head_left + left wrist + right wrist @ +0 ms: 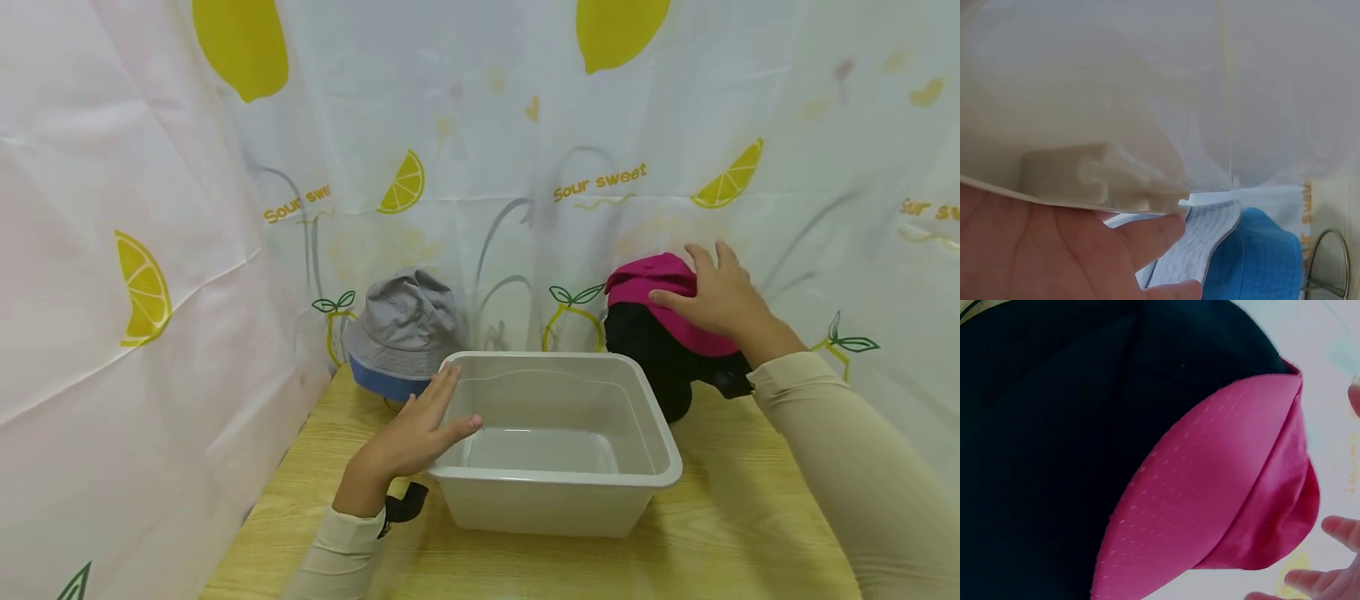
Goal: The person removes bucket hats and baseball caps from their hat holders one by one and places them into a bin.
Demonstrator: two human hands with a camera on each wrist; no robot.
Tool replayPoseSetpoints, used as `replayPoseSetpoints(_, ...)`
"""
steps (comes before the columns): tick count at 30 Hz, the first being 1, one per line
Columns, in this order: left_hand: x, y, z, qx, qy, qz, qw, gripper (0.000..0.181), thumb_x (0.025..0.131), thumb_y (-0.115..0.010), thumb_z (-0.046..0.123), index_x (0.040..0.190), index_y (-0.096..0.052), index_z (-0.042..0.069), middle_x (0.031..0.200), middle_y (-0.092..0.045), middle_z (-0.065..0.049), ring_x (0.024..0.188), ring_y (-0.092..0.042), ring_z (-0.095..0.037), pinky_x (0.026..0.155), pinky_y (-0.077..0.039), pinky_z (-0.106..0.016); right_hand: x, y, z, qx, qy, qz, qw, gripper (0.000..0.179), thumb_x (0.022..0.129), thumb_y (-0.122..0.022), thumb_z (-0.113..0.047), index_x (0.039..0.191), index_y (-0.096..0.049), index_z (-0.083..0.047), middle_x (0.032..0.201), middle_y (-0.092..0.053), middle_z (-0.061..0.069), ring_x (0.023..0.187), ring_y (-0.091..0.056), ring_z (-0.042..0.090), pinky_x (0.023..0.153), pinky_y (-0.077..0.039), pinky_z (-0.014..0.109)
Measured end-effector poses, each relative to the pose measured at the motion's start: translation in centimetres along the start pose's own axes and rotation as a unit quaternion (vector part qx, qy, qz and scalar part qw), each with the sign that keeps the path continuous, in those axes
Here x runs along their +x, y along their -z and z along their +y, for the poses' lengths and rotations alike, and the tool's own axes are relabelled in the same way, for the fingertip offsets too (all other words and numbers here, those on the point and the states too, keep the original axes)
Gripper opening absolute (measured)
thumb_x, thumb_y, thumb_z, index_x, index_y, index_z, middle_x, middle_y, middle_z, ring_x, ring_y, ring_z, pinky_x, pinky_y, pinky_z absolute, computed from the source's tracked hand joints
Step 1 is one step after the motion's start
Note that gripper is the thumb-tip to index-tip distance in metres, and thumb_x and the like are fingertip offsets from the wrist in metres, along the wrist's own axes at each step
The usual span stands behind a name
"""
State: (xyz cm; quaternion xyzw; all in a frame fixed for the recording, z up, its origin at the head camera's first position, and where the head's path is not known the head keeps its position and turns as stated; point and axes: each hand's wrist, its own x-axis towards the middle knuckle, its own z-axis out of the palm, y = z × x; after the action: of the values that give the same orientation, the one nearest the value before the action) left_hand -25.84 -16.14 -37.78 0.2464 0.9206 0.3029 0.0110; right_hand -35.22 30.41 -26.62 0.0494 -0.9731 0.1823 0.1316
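Observation:
My left hand [420, 429] lies along the left rim of an off-white plastic bin [555, 504], fingers straight and thumb reaching over the opening. In the left wrist view the palm [1054, 256] is against the bin's edge. My right hand [720, 296] is spread beside a pink cap [675, 312]. In the head view its thumb overlaps the cap; whether it touches cannot be told. The right wrist view has the fingertips [1313, 581] apart from the pink cap [1210, 469]. The cap sits on a rounded black form [637, 342].
A grey bucket hat [408, 321] with a blue band [382, 383] below it stands at the back left. Behind the wooden table [345, 492] hangs a white lemon-print curtain [480, 125]. A wire loop [1329, 234] shows in the left wrist view.

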Motion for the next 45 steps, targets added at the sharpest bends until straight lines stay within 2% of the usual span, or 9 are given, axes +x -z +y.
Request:
replayPoseSetpoints(3,0.2,-0.1,-0.1,-0.002,-0.002,0.003,1.0,0.089,0.103,-0.045,0.066,0.168,-0.001,0.023,0.175,0.002,-0.003,0.162,0.0,-0.024,0.123,-0.005,-0.07,0.5,-0.1,0.6,0.006,0.001,-0.014,0.9999,0.115,0.09,-0.059,-0.076,0.167,-0.003,-0.011,0.168,0.01,0.034,0.138,-0.02,0.073,0.106,-0.025,0.083)
replayPoseSetpoints(10,0.5,-0.4,-0.3,-0.018,-0.015,0.015,0.9996,0.088,0.104,-0.047,0.063,0.169,-0.006,0.021,0.175,0.001,-0.007,0.161,-0.003,-0.035,0.123,-0.01,-0.07,1.2,-0.7,1.9,0.037,-0.002,-0.028,0.9989,0.118,0.089,-0.06,-0.074,0.168,0.001,-0.012,0.166,-0.002,0.037,0.146,-0.018,0.061,0.11,-0.025,0.08)
replayPoseSetpoints(20,0.4,-0.2,-0.5,-0.037,-0.018,0.014,0.9991,0.09,0.103,-0.051,0.063,0.169,-0.009,0.018,0.175,0.003,-0.007,0.161,-0.003,-0.029,0.126,-0.017,-0.061,1.7,-2.3,2.2,0.073,-0.009,-0.047,0.9962,0.122,0.088,-0.062,-0.075,0.166,0.015,-0.022,0.166,-0.005,0.037,0.147,-0.017,0.061,0.112,-0.022,0.079)
replayPoseSetpoints(25,0.3,-0.3,-0.5,-0.046,-0.014,0.01,0.9988,0.091,0.102,-0.05,0.065,0.169,-0.008,0.02,0.176,0.004,-0.004,0.161,-0.002,-0.027,0.126,-0.017,-0.06,1.9,-2.7,2.5,0.063,0.003,-0.04,0.9972,0.114,0.09,-0.061,-0.073,0.168,0.007,-0.024,0.162,-0.016,0.039,0.143,-0.023,0.06,0.111,-0.026,0.079)
replayPoseSetpoints(31,0.4,-0.4,-0.5,-0.047,-0.02,0.012,0.9986,0.089,0.103,-0.051,0.063,0.168,-0.008,0.02,0.175,0.005,-0.006,0.161,-0.001,-0.029,0.126,-0.017,-0.06,2.3,-2.7,2.4,0.064,0.024,-0.031,0.9972,0.106,0.092,-0.062,-0.069,0.169,-0.006,-0.023,0.16,-0.03,0.035,0.14,-0.031,0.056,0.111,-0.03,0.075)
replayPoseSetpoints(35,0.4,-0.4,-0.6,-0.047,-0.025,0.015,0.9985,0.089,0.103,-0.051,0.061,0.168,-0.008,0.019,0.175,0.004,-0.007,0.161,-0.002,-0.029,0.126,-0.018,-0.061,2.2,-2.8,2.3,0.063,0.02,-0.027,0.9974,0.103,0.091,-0.064,-0.068,0.166,-0.019,-0.013,0.157,-0.035,0.034,0.138,-0.035,0.054,0.112,-0.031,0.074)
replayPoseSetpoints(40,0.4,-0.3,-0.4,-0.054,-0.019,0.011,0.9983,0.089,0.103,-0.05,0.063,0.169,-0.007,0.021,0.176,0.004,-0.004,0.161,-0.001,-0.026,0.126,-0.018,-0.06,2.1,-2.9,2.1,0.056,0.01,-0.021,0.9982,0.1,0.088,-0.065,-0.073,0.153,-0.035,-0.002,0.148,-0.045,0.032,0.131,-0.043,0.051,0.108,-0.037,0.069)
replayPoseSetpoints(42,0.4,-0.3,-0.4,-0.054,-0.018,0.011,0.9983,0.089,0.103,-0.05,0.064,0.169,-0.007,0.021,0.176,0.004,-0.004,0.161,-0.001,-0.026,0.126,-0.018,-0.06,2.2,-2.9,2.0,0.052,0.01,-0.024,0.9983,0.102,0.088,-0.065,-0.073,0.158,-0.032,-0.007,0.149,-0.045,0.031,0.131,-0.043,0.051,0.108,-0.038,0.07)
replayPoseSetpoints(45,0.4,-0.3,-0.3,-0.055,-0.015,0.01,0.9983,0.09,0.102,-0.05,0.064,0.169,-0.007,0.021,0.176,0.004,-0.004,0.161,-0.001,-0.025,0.126,-0.018,-0.059,2.3,-2.9,1.8,0.037,0.026,-0.03,0.9985,0.102,0.09,-0.065,-0.069,0.167,-0.018,-0.021,0.158,-0.038,0.03,0.136,-0.039,0.055,0.111,-0.033,0.073)
